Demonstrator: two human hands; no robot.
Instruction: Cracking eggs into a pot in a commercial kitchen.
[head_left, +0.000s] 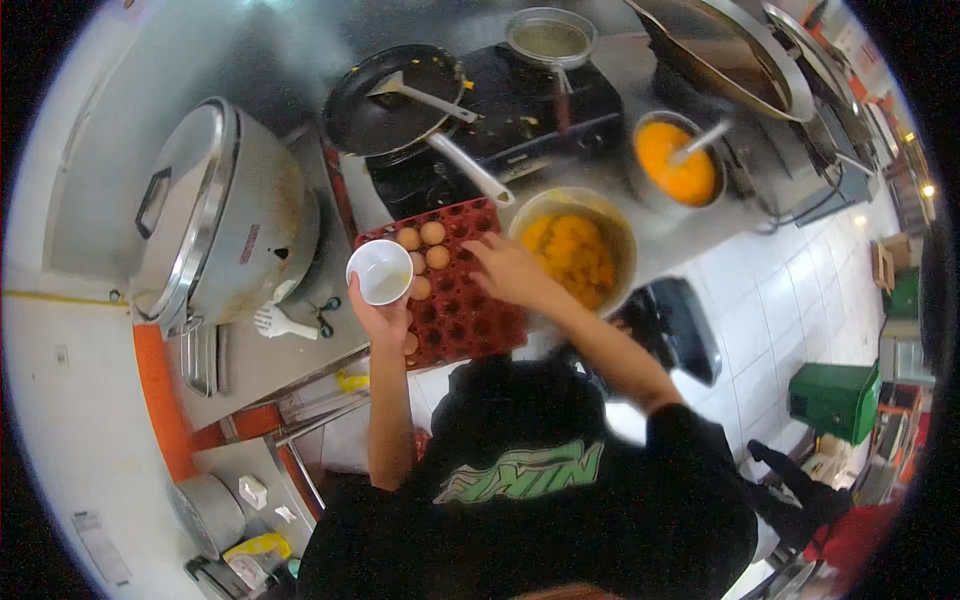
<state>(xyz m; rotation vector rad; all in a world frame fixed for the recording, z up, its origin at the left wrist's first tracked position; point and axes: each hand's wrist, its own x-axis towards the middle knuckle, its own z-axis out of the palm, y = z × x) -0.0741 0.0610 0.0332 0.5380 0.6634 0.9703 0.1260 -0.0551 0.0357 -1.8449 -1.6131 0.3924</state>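
My left hand holds a small white bowl tilted towards the camera, over the left part of a red plastic egg tray. Several brown eggs sit in the tray's left half, beside and partly behind the bowl. Over the tray's right side, my right hand reaches with bent, parted fingers and nothing seen in them. Close by on the right stands a metal pot with orange-yellow chunks in it.
A frying pan with a spatula rests on a black stove; its handle points towards the tray. A large rice cooker stands left, near a white slotted scoop and scissors. Orange liquid fills another pot. Someone in red is lower right.
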